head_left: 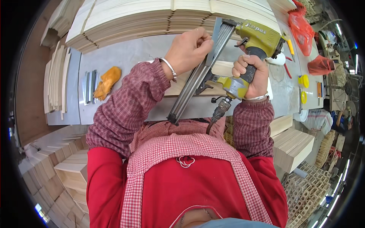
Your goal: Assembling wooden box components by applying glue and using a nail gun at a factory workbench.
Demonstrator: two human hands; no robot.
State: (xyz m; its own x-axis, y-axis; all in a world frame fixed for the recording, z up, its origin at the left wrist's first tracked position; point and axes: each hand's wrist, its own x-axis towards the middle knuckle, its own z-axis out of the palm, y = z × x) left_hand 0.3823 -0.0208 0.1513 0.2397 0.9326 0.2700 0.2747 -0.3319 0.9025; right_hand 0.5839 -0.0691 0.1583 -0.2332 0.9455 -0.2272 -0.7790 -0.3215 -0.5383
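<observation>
My right hand [251, 72] is wrapped round the black grip of an olive-yellow pneumatic nail gun [262, 38]. The gun's long metal magazine [186, 97] slants down to the left, toward my apron. A hose coupling [221, 109] hangs from the base of the grip. My left hand [192, 49] is closed, thumb against curled fingers, at a thin grey nail strip [216, 40] that lies along the upper part of the magazine. Its fingertips partly hide the contact. Beneath the gun, a pale wooden board [224, 69] lies on the grey table [133, 49].
Stacked pale boards [152, 19] line the table's far side. At left are thin wood strips [57, 79], more nail strips [90, 87] and an orange-yellow cloth [108, 81]. Red plastic bags [302, 32], a yellow cutter [289, 45] and yellow lids [303, 81] lie at right.
</observation>
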